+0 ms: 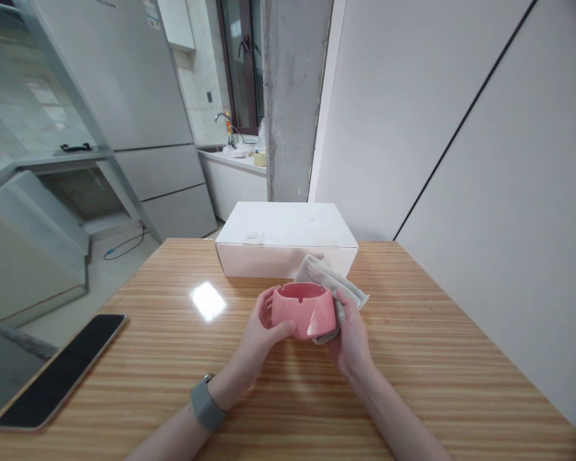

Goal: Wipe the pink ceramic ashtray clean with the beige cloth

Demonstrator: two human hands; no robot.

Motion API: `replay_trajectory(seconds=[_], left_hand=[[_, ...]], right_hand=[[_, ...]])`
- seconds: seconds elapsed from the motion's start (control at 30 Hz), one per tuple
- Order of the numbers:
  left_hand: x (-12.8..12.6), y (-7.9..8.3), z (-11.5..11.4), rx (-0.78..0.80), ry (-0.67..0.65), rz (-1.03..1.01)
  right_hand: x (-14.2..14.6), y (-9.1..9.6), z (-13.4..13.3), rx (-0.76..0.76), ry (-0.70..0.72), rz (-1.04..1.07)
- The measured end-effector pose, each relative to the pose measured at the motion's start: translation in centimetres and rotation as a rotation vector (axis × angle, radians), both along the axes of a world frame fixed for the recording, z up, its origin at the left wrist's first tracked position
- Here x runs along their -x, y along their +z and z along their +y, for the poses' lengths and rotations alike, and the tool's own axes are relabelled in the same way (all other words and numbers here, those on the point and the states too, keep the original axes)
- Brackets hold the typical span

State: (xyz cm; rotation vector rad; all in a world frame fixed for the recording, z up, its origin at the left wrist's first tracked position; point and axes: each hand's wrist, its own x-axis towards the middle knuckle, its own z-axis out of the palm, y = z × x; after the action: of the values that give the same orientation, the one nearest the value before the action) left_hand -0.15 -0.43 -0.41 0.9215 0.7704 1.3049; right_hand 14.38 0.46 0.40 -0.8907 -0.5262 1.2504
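A wide grey band point(207, 404) of smooth, matte, rubber-like material wrapped closely around the person's left wrist point(224, 387). At its upper edge sat a small, shiny, metallic-looking case point(209, 378), seen too nearly edge-on for its face to show. The left hand point(260, 330), right hand point(354, 336), left forearm point(173, 440) and right forearm point(399, 416) were bare.

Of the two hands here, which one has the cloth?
The right hand: it holds the grey cloth against the pink ashtray. The left hand holds only the ashtray.
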Motion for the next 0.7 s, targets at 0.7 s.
replay_trajectory(seconds=[0.7], left_hand=[[0.3, -0.2, 0.9, 0.189, -0.095, -0.171]], right_hand=[[1.0, -2.1, 0.5, 0.036, -0.032, -0.016]])
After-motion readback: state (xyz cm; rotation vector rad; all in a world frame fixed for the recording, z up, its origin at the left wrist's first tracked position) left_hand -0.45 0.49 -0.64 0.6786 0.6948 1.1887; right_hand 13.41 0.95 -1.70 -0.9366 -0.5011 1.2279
